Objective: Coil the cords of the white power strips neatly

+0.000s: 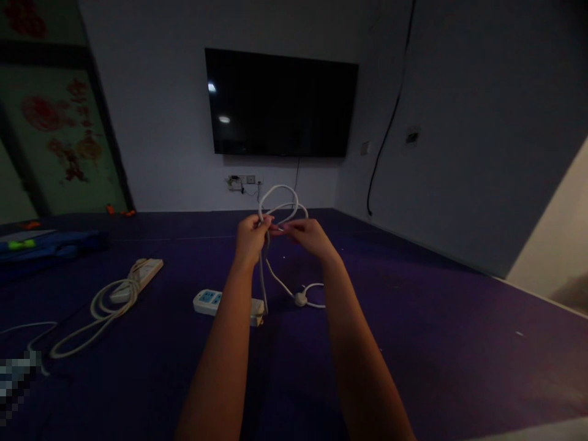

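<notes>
Held up in front of me is a white power cord [278,187], looped above my fingers. My left hand [252,237] is closed round the cord where the loop comes together. Close beside it, my right hand [309,236] pinches a stretch of the same cord. One strand drops to a white power strip [207,301] with blue sockets, which lies on the floor partly behind my left forearm. Another strand runs down to a white plug [301,299] on the floor, with a bit of cord curling behind my right forearm.
A second power strip [149,272] with a coiled white cord [98,306] lies to the left. Farther left is a blue cloth-like item [68,245]. A television [280,104] hangs on the far wall, and a black cable [390,122] dangles at the right.
</notes>
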Tool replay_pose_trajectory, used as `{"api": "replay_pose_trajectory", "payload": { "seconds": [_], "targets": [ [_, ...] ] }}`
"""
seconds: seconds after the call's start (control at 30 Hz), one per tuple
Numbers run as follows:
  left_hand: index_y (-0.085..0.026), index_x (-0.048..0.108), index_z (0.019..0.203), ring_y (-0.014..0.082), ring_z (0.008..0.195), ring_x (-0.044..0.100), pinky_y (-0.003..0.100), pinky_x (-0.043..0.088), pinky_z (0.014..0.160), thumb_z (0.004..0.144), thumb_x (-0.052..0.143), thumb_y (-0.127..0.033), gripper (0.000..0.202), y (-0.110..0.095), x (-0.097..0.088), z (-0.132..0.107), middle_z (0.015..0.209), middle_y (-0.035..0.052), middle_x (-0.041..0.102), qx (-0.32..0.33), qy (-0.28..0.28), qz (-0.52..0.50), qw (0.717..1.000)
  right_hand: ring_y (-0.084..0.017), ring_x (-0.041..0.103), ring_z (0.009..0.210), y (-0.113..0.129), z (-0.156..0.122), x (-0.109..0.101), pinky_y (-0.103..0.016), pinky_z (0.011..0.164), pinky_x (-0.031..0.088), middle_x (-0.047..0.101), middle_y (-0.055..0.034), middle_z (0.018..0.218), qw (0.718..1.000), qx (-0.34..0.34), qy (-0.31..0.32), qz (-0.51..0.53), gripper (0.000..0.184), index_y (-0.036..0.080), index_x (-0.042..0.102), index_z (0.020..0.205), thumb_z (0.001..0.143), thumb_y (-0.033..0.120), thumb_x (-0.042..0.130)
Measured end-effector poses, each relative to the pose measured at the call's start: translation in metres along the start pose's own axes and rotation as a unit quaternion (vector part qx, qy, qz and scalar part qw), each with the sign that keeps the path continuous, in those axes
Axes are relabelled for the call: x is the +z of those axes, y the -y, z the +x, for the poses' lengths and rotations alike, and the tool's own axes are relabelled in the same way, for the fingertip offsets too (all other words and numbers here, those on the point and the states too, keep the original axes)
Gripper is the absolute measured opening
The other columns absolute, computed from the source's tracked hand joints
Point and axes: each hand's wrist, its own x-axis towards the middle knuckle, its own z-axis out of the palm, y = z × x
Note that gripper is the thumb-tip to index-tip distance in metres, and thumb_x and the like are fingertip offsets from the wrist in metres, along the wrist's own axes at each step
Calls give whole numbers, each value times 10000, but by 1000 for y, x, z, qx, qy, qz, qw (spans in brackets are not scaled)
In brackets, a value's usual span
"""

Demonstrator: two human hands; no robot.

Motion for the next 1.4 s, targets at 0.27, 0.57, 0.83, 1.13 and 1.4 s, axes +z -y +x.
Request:
{"api": "replay_pose_trajectory", "payload": {
  "seconds": [0.27, 0.57, 0.83, 1.13, 1.4],
  "targets": [
    [-152, 574, 793, 125, 576, 651, 314, 529, 706, 748, 593, -233, 94, -2, -13, 5, 655, -2, 638, 93, -112, -128, 981, -113, 509, 452, -49, -17, 18, -241, 477, 395, 590, 10, 494, 869, 289, 338, -216, 263, 170, 697, 632, 406, 242, 810],
    [-176, 572, 872, 135, 656, 670, 332, 514, 776, 740, 630, -306, 194, -1, -17, 11, 705, 15, 659, 119, -143, -167, 968, -84, 471, 440, -61, -12, 29, -209, 472, 346, 549, 32, 427, 926, 194, 290, -146, 66, 151, 648, 490, 495, 149, 714],
    [-179, 542, 1035, 166, 870, 664, 294, 487, 838, 659, 731, -286, 435, 2, -20, 15, 897, 73, 686, 141, -177, -145, 963, -70, 462, 535, -47, -3, 11, -196, 534, 354, 549, 32, 544, 982, 83, 166, -40, 147, 127, 619, 608, 667, 261, 618],
    [-214, 547, 1001, 168, 882, 664, 293, 503, 792, 688, 696, -287, 355, 8, -27, 17, 1079, 98, 654, 138, -185, -128, 965, -48, 405, 381, -37, -5, 19, -179, 404, 303, 469, 73, 438, 972, 115, 72, 190, 258, 152, 564, 637, 612, 374, 693],
    [-246, 513, 991, 128, 749, 677, 318, 504, 795, 753, 616, -342, 277, -1, -32, 16, 1111, 77, 638, 165, -183, -139, 959, -48, 431, 380, -25, -5, 34, -174, 406, 324, 482, 71, 448, 963, 111, 51, 239, 295, 166, 532, 638, 642, 421, 679]
  ]
}}
